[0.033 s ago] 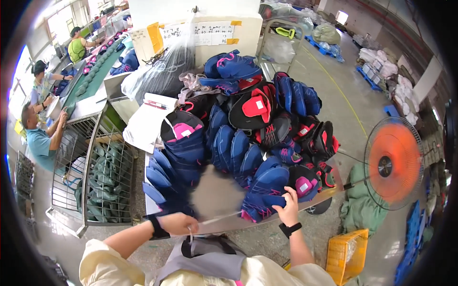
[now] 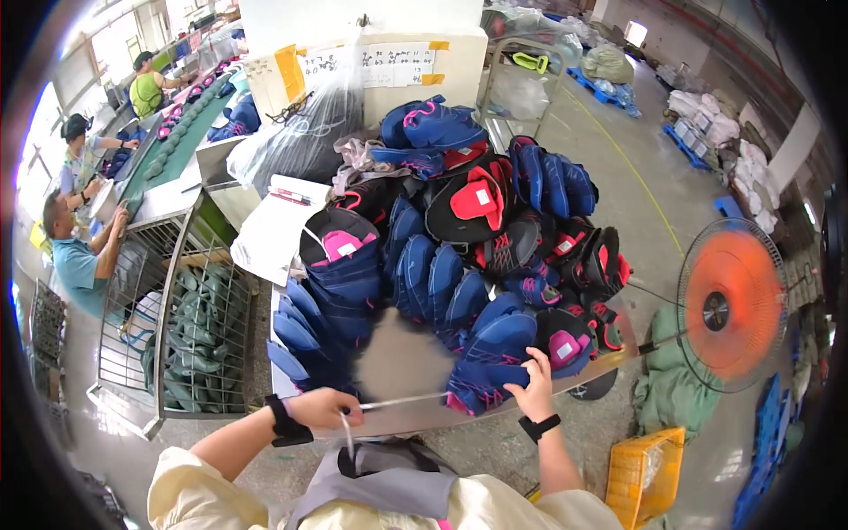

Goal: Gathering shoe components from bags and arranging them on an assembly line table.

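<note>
My left hand (image 2: 321,409) is closed round a thin white cord (image 2: 402,401). One part of the cord runs right to a bundle of navy blue shoe uppers (image 2: 488,371) with pink laces, and its short end hangs below the fist. My right hand (image 2: 532,386) grips the right end of that bundle, with thumb and fingers bent against it. Where the cord passes round the bundle is hidden. More stacked navy uppers (image 2: 427,274) stand behind, and another row (image 2: 305,331) lies left of a bare patch of tabletop (image 2: 402,362).
Black and red shoe uppers (image 2: 468,210) pile up at the back. A notepad with pens (image 2: 281,221) lies left. Beside the table are a wire cart (image 2: 168,327) of dark green pieces, an orange fan (image 2: 726,305) and a yellow crate (image 2: 638,481). People work at a green conveyor (image 2: 181,132).
My left hand has shifted very slightly up and left, and the cord now looks sharper and straighter. My right hand stays against the bundle.
</note>
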Available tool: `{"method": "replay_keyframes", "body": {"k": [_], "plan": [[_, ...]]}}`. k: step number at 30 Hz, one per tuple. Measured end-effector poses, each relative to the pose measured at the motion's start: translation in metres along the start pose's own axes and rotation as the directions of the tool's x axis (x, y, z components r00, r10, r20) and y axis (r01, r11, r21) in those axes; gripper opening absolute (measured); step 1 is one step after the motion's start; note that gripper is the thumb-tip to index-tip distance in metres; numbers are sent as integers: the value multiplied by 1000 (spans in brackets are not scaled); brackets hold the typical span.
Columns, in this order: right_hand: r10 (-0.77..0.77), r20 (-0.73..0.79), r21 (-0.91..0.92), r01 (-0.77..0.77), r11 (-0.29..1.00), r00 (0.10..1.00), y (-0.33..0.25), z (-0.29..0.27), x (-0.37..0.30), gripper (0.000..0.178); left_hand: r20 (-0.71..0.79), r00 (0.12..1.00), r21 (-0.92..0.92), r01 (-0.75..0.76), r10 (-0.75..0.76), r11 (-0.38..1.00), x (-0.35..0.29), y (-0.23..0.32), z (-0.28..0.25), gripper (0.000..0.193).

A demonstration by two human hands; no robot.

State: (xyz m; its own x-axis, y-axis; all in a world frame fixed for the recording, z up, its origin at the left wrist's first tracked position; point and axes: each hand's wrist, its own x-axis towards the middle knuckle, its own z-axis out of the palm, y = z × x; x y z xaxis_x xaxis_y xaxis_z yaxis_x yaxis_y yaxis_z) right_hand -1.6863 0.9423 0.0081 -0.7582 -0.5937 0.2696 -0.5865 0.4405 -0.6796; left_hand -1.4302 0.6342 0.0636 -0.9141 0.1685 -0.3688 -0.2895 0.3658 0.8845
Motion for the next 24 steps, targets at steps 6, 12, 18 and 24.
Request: {"method": "replay_keyframes", "body": {"k": [6,12,18,24], "plan": [[-47,67,34,45,998,997,-2,9,6,46,-597,663,-796,-560,-452,230,-3,-9,21,12],[-12,111,147,-5,989,994,14,7,6,55,-823,346,-559,-635,-451,533,-9,16,-10,36],[49,23,123,-51,991,999,31,31,-5,70,-850,-242,340,425,467,839,25,43,-124,63],[290,107,429,-308,849,951,47,44,-10,121,-628,730,2,350,-272,937,181,82,-151,84]]}}
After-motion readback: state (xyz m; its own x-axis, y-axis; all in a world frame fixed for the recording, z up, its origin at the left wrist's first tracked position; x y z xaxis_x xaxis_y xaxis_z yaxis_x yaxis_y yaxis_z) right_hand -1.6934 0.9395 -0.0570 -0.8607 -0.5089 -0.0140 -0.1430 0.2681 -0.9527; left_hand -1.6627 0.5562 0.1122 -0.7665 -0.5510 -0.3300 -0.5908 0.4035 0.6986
